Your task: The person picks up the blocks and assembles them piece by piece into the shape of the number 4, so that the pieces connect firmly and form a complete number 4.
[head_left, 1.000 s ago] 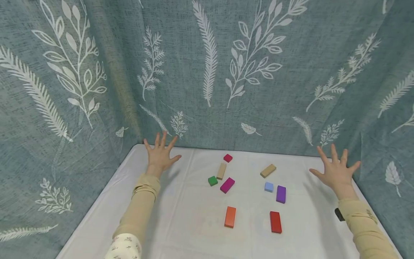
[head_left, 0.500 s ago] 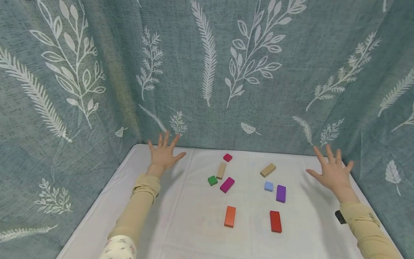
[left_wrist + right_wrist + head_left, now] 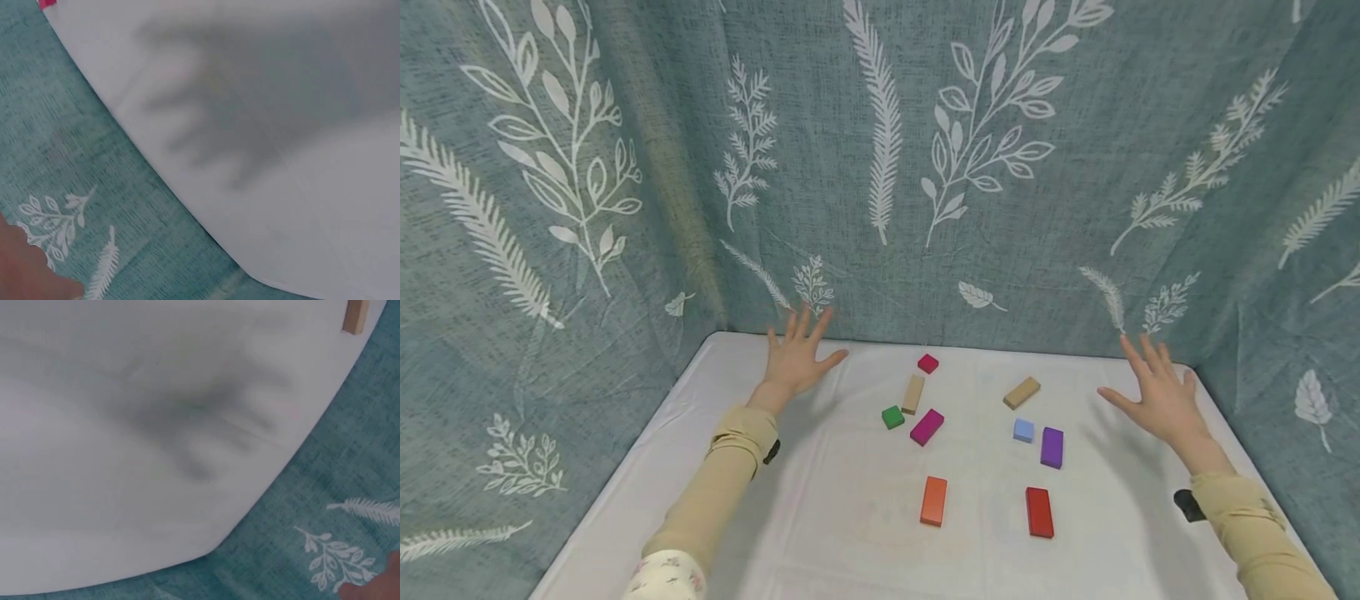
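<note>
My left hand hovers over the far left of the table, fingers spread, holding nothing. At the far right, my right hand is also raised with spread fingers and holds nothing. Between them lie a green block, a natural wood block, a pinkish-red block and a magenta block. Further right are a second wood block, a light blue block and a purple block. Nearer to me lie an orange block and a red block.
A white cloth covers the table. A teal curtain with white leaf prints hangs behind it and along both sides. In the wrist views, blurred hand shadows fall on the cloth, and only a bit of each hand shows at a corner.
Both hands have moved inward, the left one to the right and the right one to the left. The blocks stay where they were.
</note>
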`<state>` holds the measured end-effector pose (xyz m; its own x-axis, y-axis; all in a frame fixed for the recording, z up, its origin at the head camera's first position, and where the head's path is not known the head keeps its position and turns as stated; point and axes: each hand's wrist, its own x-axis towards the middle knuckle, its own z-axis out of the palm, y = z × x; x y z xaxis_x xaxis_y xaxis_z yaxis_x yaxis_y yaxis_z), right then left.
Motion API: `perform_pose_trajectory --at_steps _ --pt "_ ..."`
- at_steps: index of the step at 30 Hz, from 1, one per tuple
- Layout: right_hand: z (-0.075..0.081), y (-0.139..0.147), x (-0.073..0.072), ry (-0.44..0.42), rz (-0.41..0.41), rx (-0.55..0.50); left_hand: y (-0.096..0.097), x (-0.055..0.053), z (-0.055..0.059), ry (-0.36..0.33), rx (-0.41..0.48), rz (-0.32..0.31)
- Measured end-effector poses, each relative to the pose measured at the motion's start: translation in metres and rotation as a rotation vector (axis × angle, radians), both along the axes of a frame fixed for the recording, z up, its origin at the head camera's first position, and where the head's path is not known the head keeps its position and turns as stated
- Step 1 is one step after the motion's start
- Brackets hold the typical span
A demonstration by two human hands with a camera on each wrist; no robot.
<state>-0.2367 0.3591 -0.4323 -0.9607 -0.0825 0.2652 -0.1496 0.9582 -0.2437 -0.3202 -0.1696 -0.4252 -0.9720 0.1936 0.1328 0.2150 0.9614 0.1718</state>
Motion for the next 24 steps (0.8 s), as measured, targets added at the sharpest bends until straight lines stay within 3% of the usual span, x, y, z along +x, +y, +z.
perform_pose_trajectory --at_steps 11,24 --pt "-0.006 -0.022 0.008 -0.067 0.111 -0.118 0.018 0.009 0.001 -0.011 0.094 -0.089" --pt "-0.013 -0.048 0.015 -0.152 0.236 -0.192 0.037 0.022 -0.005 -0.048 0.233 -0.247"
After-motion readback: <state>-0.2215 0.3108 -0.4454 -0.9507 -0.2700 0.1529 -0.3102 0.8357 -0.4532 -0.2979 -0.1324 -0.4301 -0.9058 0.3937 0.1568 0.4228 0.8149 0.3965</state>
